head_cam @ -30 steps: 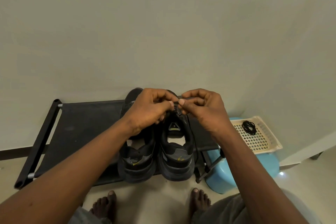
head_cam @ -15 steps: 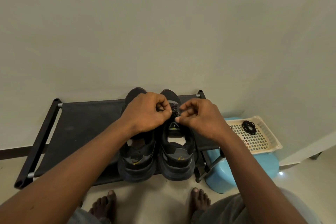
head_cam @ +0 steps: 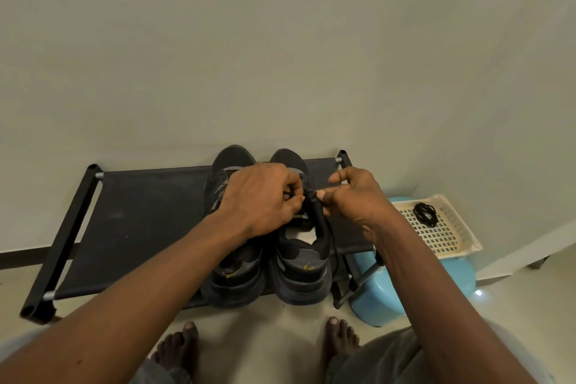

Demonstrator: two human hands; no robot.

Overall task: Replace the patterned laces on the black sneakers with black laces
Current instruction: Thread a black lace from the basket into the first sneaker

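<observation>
Two black sneakers stand side by side on a black fabric rack, heels toward me: the left sneaker (head_cam: 234, 274) and the right sneaker (head_cam: 300, 271). Both hands work at the right sneaker's lace (head_cam: 321, 221), a dark cord near the tongue. My left hand (head_cam: 265, 196) is closed over the laces, pinching a strand. My right hand (head_cam: 355, 196) pinches the same lace between thumb and forefinger, and the cord hangs down the shoe's right side. The eyelets are hidden under my hands. A coiled black lace (head_cam: 424, 212) lies in a cream basket.
The black rack (head_cam: 137, 215) stands against a pale wall. A cream perforated basket (head_cam: 448, 234) rests on a blue plastic stool (head_cam: 380, 299) at the rack's right end. My bare feet (head_cam: 180, 349) are on the tiled floor in front.
Both hands have lowered toward the right sneaker's tongue and drawn slightly apart. The right hand moved to the right, pulling the lace.
</observation>
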